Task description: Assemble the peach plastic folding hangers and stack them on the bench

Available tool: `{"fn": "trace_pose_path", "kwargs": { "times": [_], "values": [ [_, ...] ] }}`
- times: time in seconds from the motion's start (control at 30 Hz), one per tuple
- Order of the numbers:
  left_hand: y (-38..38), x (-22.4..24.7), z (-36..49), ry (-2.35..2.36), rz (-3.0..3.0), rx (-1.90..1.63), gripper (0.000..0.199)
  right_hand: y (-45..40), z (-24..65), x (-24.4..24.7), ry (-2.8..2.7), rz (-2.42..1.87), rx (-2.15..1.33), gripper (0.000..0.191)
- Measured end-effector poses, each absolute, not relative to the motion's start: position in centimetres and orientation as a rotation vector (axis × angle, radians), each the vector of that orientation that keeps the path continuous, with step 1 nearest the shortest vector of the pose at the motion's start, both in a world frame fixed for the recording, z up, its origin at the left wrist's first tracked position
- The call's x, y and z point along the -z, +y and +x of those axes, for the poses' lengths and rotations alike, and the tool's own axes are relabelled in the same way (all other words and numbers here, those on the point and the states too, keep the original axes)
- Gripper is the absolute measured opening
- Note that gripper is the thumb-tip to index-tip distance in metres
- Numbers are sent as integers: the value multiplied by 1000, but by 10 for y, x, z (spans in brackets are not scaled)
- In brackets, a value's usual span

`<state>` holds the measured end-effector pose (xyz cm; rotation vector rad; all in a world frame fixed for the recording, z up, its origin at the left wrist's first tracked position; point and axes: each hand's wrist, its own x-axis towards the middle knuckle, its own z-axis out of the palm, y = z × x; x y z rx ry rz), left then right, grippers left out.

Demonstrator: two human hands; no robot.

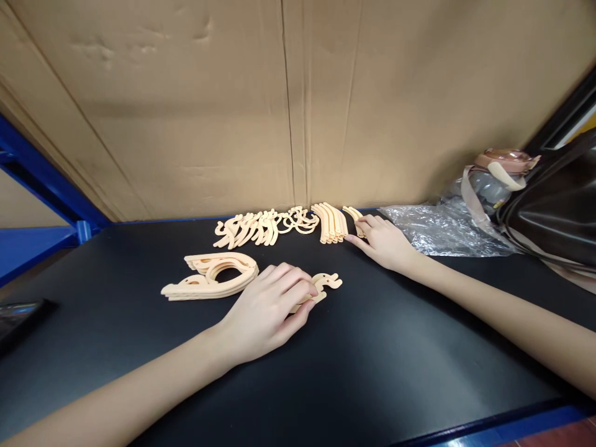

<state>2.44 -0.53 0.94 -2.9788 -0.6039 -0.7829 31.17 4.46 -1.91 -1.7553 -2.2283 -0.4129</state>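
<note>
My left hand (270, 307) is closed around a cream plastic piece (328, 282) with a curved, holed end, low over the black table. Left of it lies a stack of cream folded hanger-like frames (209, 287). Farther back, my right hand (384, 241) has its thumb and fingers closed at a few slim curved cream pieces (354, 216); the fingertips partly cover them. Beside those pieces sits a neat pile of curved cream arms (331, 222). More cream arms (249, 228) and a cluster of cream hooks (298, 220) lie in a row along the back.
Cardboard (209, 112) stands behind the black table (372, 360). At the right are clear plastic wrap (447, 230), a bottle with a pinkish lid (507, 161) and a dark bag (559, 205). A dark phone-like object (21, 320) lies at the left edge, near a blue frame (51, 192).
</note>
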Motion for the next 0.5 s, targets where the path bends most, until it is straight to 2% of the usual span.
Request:
{"fn": "trace_pose_path", "kwargs": {
  "times": [0.13, 0.27, 0.5],
  "values": [
    [-6, -10, 24, -595, -2979, 796, 13, 42, 311, 16, -2171, -1815, 474, 67],
    [-6, -11, 24, -616, -2972, 791, 12, 46, 316, 18, -2184, -1878, 596, 58],
    [-8, -10, 25, -550, -2812, 722, 17, 52, 318, 8, -2124, -2019, 555, 53]
  ]
}}
